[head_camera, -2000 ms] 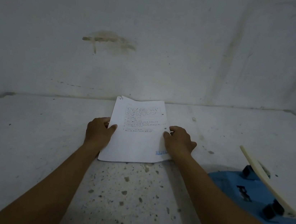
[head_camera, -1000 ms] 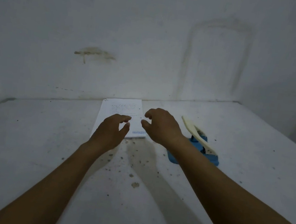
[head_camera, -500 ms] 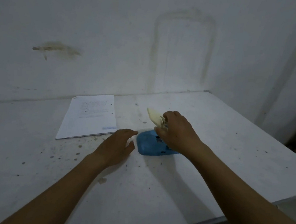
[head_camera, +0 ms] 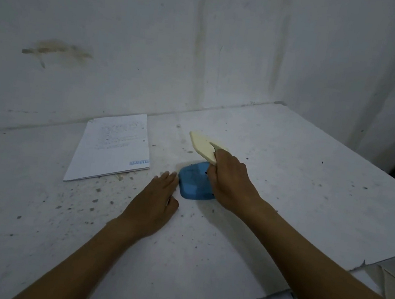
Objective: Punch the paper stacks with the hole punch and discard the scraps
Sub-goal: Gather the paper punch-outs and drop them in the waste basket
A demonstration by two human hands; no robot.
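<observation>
Head view shows that my hands have left the paper [head_camera: 112,147] and gone to the punch [head_camera: 193,181]. Two seconds ago both hands were squaring the stack at its sides; now the stack lies alone and flat on the table [head_camera: 287,186], near the wall, its printed corner just left of my left fingertips. My right hand [head_camera: 231,182] has closed over the punch where the cream lever [head_camera: 203,146] meets the blue base, fingers wrapped down around the hinge area, thumb hidden, so I cannot tell exactly what the thumb presses. The lever stands raised, tilted up and away from me. My left hand [head_camera: 157,200] lies palm down, fingers loosely together and nearly straight, their tips just at the left edge of the blue base; whether they touch it I cannot say. Half a second ago that hand was a little short of the base, so it has crept in to steady it. To my mind, the squaring is done and I am now fetching the tool: the punch must next come over to the stack, or the stack be fed into its slot. No holes are visible in the sheets, and dark specks dot the table in front of the stack.
</observation>
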